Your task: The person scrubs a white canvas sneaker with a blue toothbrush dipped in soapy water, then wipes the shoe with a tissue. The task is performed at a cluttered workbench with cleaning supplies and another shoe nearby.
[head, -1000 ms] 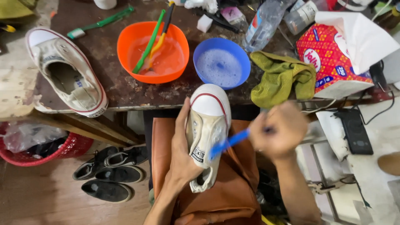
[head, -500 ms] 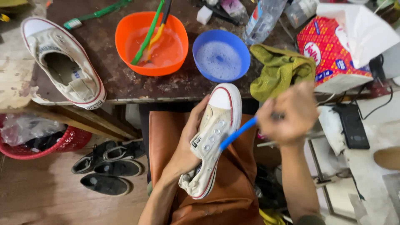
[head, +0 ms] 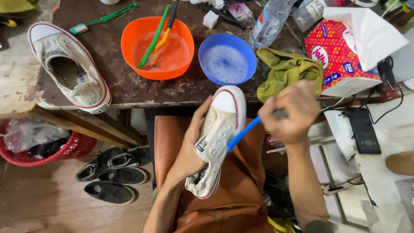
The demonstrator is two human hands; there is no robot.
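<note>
My left hand [head: 192,144] grips a white canvas sneaker [head: 220,129] with a red stripe, held over my lap on an orange-brown cloth [head: 233,190], toe pointing at the table. My right hand [head: 289,112] is closed around a blue toothbrush [head: 243,133], whose head touches the side of the sneaker near the eyelets. The matching second sneaker [head: 69,67] lies on the worn table [head: 129,92] at the left.
On the table stand an orange bowl [head: 157,43] of water with brushes in it, a blue bowl [head: 227,58] of suds, a green rag [head: 286,73], a red tissue pack [head: 345,51] and a plastic bottle [head: 269,19]. Below left are a red basket [head: 47,151] and dark shoes [head: 114,172].
The sneaker has turned from tongue-up to its side and tilted. My right hand with the blue brush moved up and right, then slightly back left, stroking along the shoe.
</note>
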